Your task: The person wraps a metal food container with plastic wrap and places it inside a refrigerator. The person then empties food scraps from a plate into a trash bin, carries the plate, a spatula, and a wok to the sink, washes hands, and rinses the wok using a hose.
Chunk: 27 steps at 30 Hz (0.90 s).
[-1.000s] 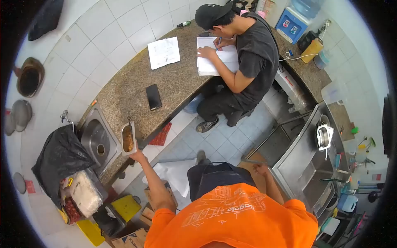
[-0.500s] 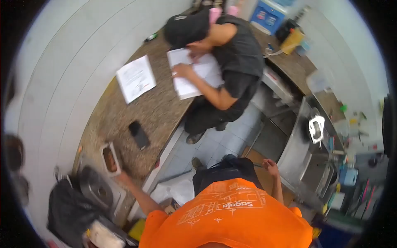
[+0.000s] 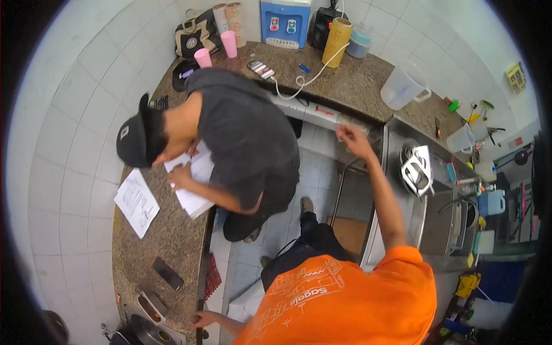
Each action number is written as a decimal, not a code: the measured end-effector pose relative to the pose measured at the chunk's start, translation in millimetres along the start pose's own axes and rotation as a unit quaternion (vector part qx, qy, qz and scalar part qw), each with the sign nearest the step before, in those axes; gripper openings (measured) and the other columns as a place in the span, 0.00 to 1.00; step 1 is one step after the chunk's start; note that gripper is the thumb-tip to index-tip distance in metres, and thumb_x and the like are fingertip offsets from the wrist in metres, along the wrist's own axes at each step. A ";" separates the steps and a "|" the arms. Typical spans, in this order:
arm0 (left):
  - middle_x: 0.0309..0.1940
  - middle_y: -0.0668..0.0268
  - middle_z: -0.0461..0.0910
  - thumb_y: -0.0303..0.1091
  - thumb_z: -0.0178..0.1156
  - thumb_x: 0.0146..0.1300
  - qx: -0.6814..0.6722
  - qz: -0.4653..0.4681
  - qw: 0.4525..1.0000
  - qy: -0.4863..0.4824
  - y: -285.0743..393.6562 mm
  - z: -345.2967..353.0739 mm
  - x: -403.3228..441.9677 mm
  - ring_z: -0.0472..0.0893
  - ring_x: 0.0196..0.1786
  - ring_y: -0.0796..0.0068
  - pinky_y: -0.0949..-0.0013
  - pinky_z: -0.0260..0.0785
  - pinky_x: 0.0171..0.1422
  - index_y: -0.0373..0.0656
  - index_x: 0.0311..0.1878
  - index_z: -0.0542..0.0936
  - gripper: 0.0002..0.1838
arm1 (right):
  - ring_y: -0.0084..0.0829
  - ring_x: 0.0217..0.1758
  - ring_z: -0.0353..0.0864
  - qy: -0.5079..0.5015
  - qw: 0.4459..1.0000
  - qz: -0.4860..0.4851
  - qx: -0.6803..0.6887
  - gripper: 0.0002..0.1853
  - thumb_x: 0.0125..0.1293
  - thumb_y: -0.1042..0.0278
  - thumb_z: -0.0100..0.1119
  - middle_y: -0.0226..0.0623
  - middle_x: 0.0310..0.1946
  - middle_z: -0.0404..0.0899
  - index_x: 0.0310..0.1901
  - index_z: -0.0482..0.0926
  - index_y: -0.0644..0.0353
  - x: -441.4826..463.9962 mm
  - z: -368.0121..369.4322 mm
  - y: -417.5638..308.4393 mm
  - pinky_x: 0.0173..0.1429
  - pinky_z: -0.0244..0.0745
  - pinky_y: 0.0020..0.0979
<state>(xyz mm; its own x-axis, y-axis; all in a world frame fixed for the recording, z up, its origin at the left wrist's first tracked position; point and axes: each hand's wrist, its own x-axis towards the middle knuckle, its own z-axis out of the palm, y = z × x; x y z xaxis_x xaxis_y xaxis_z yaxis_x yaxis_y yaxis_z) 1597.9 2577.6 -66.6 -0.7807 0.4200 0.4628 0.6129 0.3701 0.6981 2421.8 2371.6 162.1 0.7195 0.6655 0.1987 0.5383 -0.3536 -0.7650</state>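
Note:
My left hand (image 3: 206, 319) is at the edge of the stone counter (image 3: 187, 247), low in the view, with its fingers partly hidden. Left of it, a rectangular metal pan (image 3: 151, 306) with brown contents stands by a round metal lid or basin (image 3: 150, 332). A black phone (image 3: 168, 273) lies flat on the counter above them. My right hand (image 3: 355, 141) is held out in the air between the back counter and the metal sink unit. Its fingers are loosely bent and somewhat apart, with nothing visible in them.
A co-worker in black (image 3: 241, 132) leans over papers (image 3: 195, 178) on the left counter. A printed sheet (image 3: 137, 202) lies nearby. On the back counter stand a blue water dispenser (image 3: 286, 23), a yellow roll (image 3: 337, 43) and a clear jug (image 3: 403, 86). Metal pieces (image 3: 417, 171) rest by the sink (image 3: 437, 221).
The view has turned toward the right. My left hand has come away from the metal pan to the counter's edge. My right arm has stretched forward toward the back counter.

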 end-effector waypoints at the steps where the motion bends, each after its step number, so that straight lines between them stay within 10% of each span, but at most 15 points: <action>1: 0.49 0.54 0.75 0.38 0.63 0.63 -0.004 0.014 0.999 -0.029 1.0 -13.3 -28.2 0.77 0.49 0.54 0.54 0.71 0.49 0.42 0.58 0.71 0.22 | 0.32 0.44 0.82 0.029 0.998 -0.055 -0.025 0.15 0.67 0.63 0.56 0.38 0.39 0.84 0.52 0.78 0.59 49.0 -17.2 9.1 0.50 0.74 0.35; 4: 0.50 0.57 0.75 0.34 0.62 0.61 -0.136 -0.046 0.970 -0.197 -3.4 -56.8 -113.4 0.77 0.46 0.58 0.57 0.71 0.47 0.42 0.56 0.72 0.20 | 0.40 0.48 0.82 0.033 0.995 -0.010 -0.095 0.19 0.63 0.58 0.60 0.43 0.44 0.83 0.53 0.77 0.58 193.4 -70.0 48.9 0.53 0.74 0.37; 6: 0.49 0.59 0.74 0.32 0.60 0.61 0.007 0.056 0.950 -0.306 19.5 -85.2 -171.0 0.78 0.43 0.60 0.62 0.72 0.44 0.43 0.57 0.70 0.21 | 0.43 0.51 0.81 0.056 0.985 -0.003 -0.161 0.24 0.61 0.53 0.62 0.45 0.48 0.81 0.55 0.76 0.57 283.8 -100.1 79.8 0.55 0.73 0.39; 7: 0.48 0.61 0.72 0.30 0.61 0.60 -0.182 -0.041 0.892 -0.411 19.7 -95.6 -191.3 0.78 0.40 0.60 0.58 0.74 0.40 0.49 0.64 0.62 0.29 | 0.45 0.53 0.80 0.079 0.972 -0.024 -0.220 0.27 0.60 0.50 0.63 0.46 0.50 0.81 0.57 0.75 0.56 322.3 -113.1 97.8 0.57 0.73 0.40; 9: 0.48 0.61 0.70 0.27 0.62 0.59 -0.097 -0.272 0.855 -0.430 84.9 -125.3 -239.8 0.78 0.38 0.59 0.54 0.75 0.35 0.58 0.70 0.50 0.41 | 0.47 0.56 0.78 0.094 0.962 -0.023 -0.256 0.32 0.58 0.46 0.63 0.48 0.53 0.79 0.60 0.72 0.56 384.5 -139.3 110.7 0.58 0.72 0.42; 12: 0.48 0.58 0.71 0.24 0.61 0.59 -0.023 -0.287 0.803 -0.521 140.2 -147.4 -276.0 0.80 0.38 0.60 0.54 0.76 0.32 0.65 0.72 0.38 0.49 | 0.48 0.59 0.76 0.142 0.950 -0.084 -0.264 0.36 0.56 0.42 0.63 0.47 0.55 0.77 0.60 0.71 0.57 449.0 -154.0 132.9 0.62 0.70 0.43; 17: 0.47 0.58 0.73 0.25 0.63 0.59 0.019 -0.234 0.783 -0.575 162.1 -160.9 -288.1 0.81 0.34 0.63 0.61 0.75 0.30 0.62 0.73 0.38 0.50 | 0.45 0.59 0.76 0.119 0.872 -0.030 -0.474 0.37 0.52 0.38 0.66 0.44 0.55 0.78 0.58 0.74 0.56 484.3 -147.0 131.2 0.65 0.64 0.49; 27: 0.44 0.59 0.78 0.29 0.58 0.63 0.084 -0.230 0.737 -0.630 210.4 -155.0 -317.7 0.82 0.36 0.67 0.64 0.74 0.31 0.51 0.67 0.59 0.30 | 0.44 0.49 0.82 -0.019 0.879 -0.042 -0.475 0.28 0.47 0.48 0.73 0.46 0.46 0.83 0.44 0.81 0.62 494.6 -126.9 90.4 0.53 0.77 0.41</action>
<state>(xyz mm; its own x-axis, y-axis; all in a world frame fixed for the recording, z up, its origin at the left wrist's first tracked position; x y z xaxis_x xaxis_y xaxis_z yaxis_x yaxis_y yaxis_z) 1956.0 2393.6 17.9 -0.2424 0.6158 -0.7497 0.4078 0.7658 0.4971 2881.9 2585.4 269.0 0.6540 0.7309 0.1949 0.7255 -0.6790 0.1119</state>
